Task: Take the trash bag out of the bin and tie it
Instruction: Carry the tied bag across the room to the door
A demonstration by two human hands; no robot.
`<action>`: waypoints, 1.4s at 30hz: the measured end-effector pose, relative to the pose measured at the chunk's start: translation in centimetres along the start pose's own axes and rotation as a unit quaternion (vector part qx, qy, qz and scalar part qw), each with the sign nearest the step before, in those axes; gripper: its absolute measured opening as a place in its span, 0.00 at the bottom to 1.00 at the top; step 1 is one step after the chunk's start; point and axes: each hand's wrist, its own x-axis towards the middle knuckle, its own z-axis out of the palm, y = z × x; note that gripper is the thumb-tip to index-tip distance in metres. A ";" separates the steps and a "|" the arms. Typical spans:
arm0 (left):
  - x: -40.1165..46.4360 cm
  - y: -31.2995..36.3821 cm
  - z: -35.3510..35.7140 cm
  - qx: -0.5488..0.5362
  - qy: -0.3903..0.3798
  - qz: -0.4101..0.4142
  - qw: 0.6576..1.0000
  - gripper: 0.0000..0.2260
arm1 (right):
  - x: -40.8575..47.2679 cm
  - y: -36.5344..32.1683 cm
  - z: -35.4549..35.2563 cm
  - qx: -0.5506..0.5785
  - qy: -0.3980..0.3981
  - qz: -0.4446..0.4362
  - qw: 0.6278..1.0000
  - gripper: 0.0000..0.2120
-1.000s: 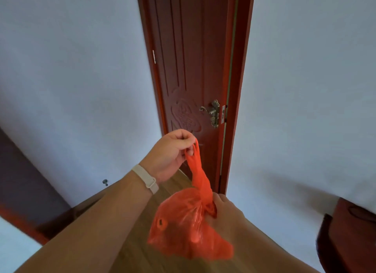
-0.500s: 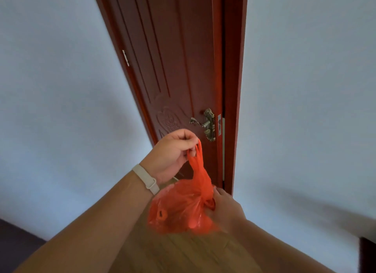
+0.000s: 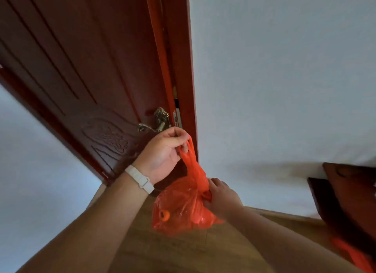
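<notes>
The left hand (image 3: pixel 162 152), a pale band at its wrist (image 3: pixel 140 179), was raised in front of the dark red panelled wooden door (image 3: pixel 85 65) and just below its brass lever handle (image 3: pixel 156 122), with thumb and fingertips (image 3: pixel 184 148) pinched together on the top of the thin, translucent orange-red plastic trash bag (image 3: pixel 183 207). From that pinch the bag's gathered handles ran as a twisted rope (image 3: pixel 193 169) downward and slightly to the right, so the bag's long axis lay close to vertical with the bulk hanging straight below the upper grip, clear of the wood-look floor (image 3: pixel 173 252) and of any bin; no bin was in view. A small orange round object (image 3: pixel 164 215) showed through the plastic low on the bag's left side. The right hand (image 3: pixel 221 197) sat below and to the right of the left, at the neck where the rope met the swollen body, its fingers curled against the bunched plastic there and closed on it, though how much they enclosed was hidden behind the bag. The right hand was thus the one nearer the knot point, the left the one holding the free end taut above it. Judged from this, the tie was under way rather than finished, and the coming move seemed to turn on keeping the rope tensioned along that upright line while the lower hand worked at the neck. A dark wooden piece of furniture (image 3: pixel 350 201) stood well apart to the right.
</notes>
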 end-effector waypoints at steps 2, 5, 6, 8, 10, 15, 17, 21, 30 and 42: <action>1.7 -1.4 -1.2 -0.029 -0.062 -0.039 0.997 0.04 | -0.1 0.3 0.9 -0.002 0.003 0.061 0.998 0.35; 3.8 -3.5 -2.7 -0.063 -0.129 -0.085 0.986 0.04 | 0.0 1.0 2.4 -0.005 0.006 0.124 0.992 0.36; 4.5 -4.3 -3.1 -0.071 -0.141 -0.099 0.983 0.04 | 0.0 1.3 2.9 -0.004 0.008 0.141 0.990 0.35; 5.5 -6.4 -3.9 -0.085 -0.149 -0.135 0.976 0.04 | 0.1 2.0 4.2 0.004 0.005 0.177 0.984 0.34; 6.3 -8.8 -4.4 -0.080 -0.155 -0.170 0.970 0.03 | 0.1 2.9 5.9 0.013 -0.006 0.203 0.979 0.32; 8.6 -15.4 -5.5 -0.008 -0.165 -0.222 0.961 0.04 | 0.7 5.8 9.7 0.043 -0.026 0.229 0.972 0.29; 9.9 -18.3 -6.1 0.094 -0.162 -0.222 0.957 0.06 | 0.9 7.2 10.8 0.045 -0.019 0.238 0.970 0.25; 12.5 -25.1 -8.1 0.340 -0.166 -0.204 0.903 0.03 | 1.0 10.5 12.7 0.029 -0.016 0.232 0.972 0.22; 19.1 -43.0 -12.6 0.590 -0.205 -0.178 0.760 0.07 | 2.0 16.9 16.8 -0.017 -0.055 0.226 0.972 0.15; 24.3 -56.0 -19.6 0.634 -0.020 -0.208 0.745 0.05 | 4.4 22.5 20.4 0.015 -0.056 0.242 0.968 0.15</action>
